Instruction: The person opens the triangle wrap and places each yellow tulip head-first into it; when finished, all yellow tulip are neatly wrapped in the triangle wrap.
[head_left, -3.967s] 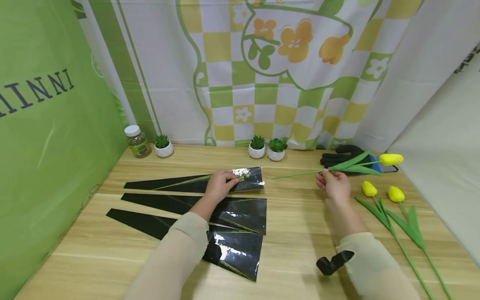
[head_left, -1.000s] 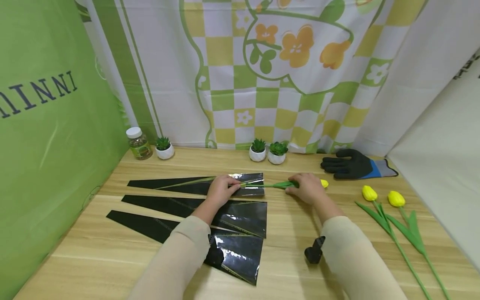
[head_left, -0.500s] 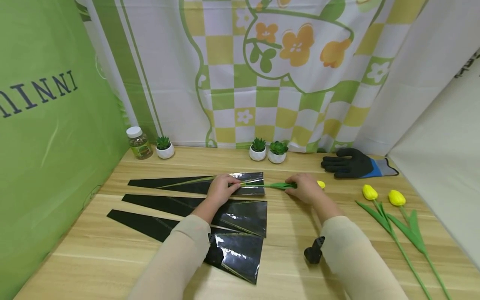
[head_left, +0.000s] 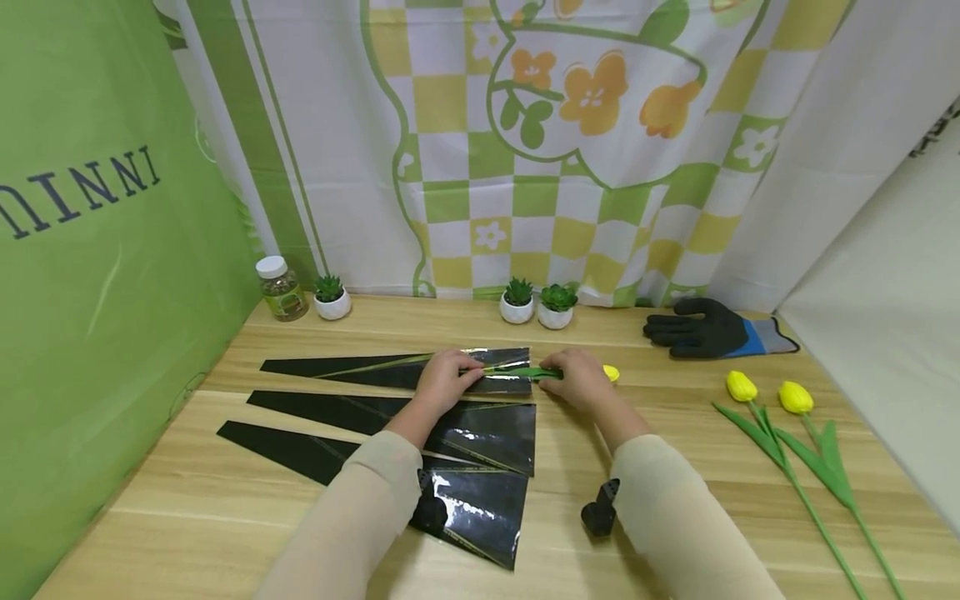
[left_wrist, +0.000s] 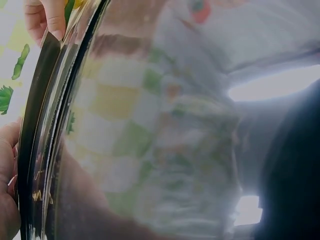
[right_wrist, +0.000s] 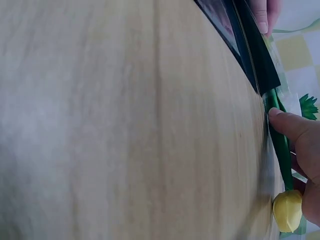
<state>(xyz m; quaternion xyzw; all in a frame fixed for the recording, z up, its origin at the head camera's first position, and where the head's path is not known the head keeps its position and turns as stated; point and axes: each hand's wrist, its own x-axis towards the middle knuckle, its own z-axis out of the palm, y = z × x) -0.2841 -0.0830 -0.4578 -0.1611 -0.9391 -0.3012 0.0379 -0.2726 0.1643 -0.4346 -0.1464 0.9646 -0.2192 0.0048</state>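
Left hand (head_left: 442,379) sits on the wide open end of the farthest black wrapping sleeve (head_left: 397,369), fingers curled and pinching its mouth; judged from that, it keeps the film steady and open. Right hand (head_left: 577,382) is closed round the green stem and leaves of a yellow tulip (head_left: 611,373) just right of the sleeve, the stem end already inside the mouth and the bloom poking out past the hand. The right wrist view shows a finger laid along the stem, bloom (right_wrist: 287,210) below it, black film edge (right_wrist: 250,45) ahead. The low, flat grip probably keeps the stem in line with the narrow cone.

Two more black sleeves (head_left: 480,433) lie on the near side, fanned with points to the left. At right, well apart, two further tulips (head_left: 780,433) lie side by side. A black and blue glove (head_left: 712,327) lies at far right. Along the far edge stand three small potted succulents (head_left: 536,302) and a capped jar (head_left: 279,287).

Table (head_left: 675,517) is pale wood grain. Behind hangs a checked yellow-green floral curtain (head_left: 525,167); a green panel (head_left: 90,250) closes the left side.
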